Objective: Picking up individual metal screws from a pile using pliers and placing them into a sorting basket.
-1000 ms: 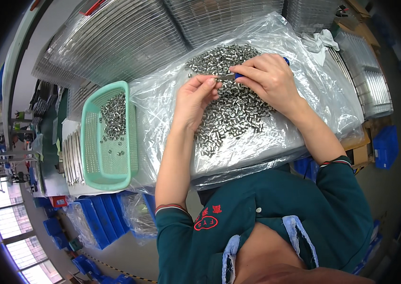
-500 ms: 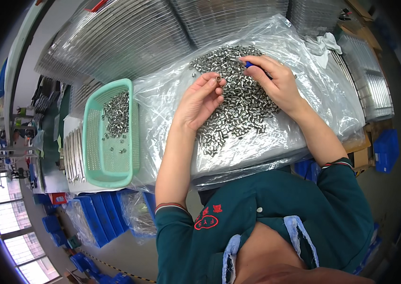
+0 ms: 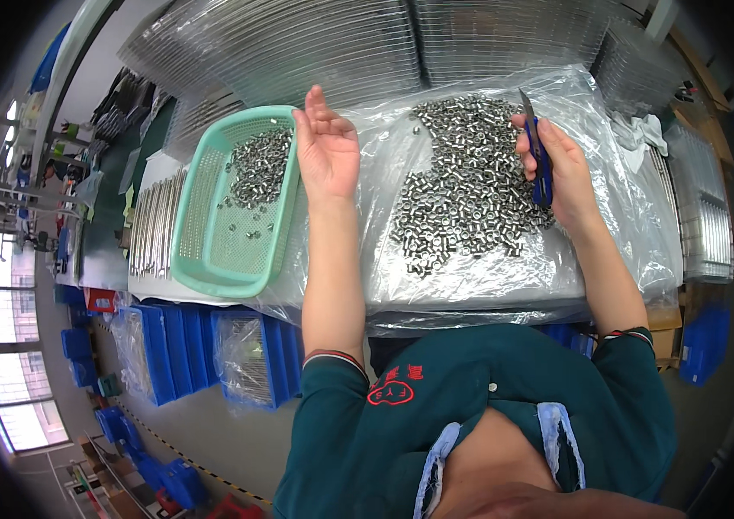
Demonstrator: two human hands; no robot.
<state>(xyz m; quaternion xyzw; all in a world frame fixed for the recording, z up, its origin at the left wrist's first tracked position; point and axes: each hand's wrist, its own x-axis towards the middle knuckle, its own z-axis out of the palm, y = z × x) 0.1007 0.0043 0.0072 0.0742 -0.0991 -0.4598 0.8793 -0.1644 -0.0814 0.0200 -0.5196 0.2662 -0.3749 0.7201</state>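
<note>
My left hand (image 3: 330,156) is at the right rim of a mint-green mesh basket (image 3: 277,251), palm up, its fingers stretched and apart with nothing held in them. Inside the basket lies a heap of small metal sleeves (image 3: 263,164); one sleeve (image 3: 273,121) shows near its far rim. My right hand (image 3: 569,177) is wrapped round a blue-handled utility knife (image 3: 542,164), blade out and pointing away from me. It hovers by the right side of a large pile of shiny metal sleeves (image 3: 453,186) spread on clear plastic sheeting (image 3: 358,259).
Stacks of clear ribbed plastic trays (image 3: 324,52) line the back of the table. Thin metal rods (image 3: 155,225) lie left of the basket, and a white cloth (image 3: 640,134) is at the back right. Blue bins (image 3: 178,350) stand below the table edge.
My left hand has moved left from the pile to the basket and let go of the small sleeve it held. The knife in my right hand has shifted right and now points upward.
</note>
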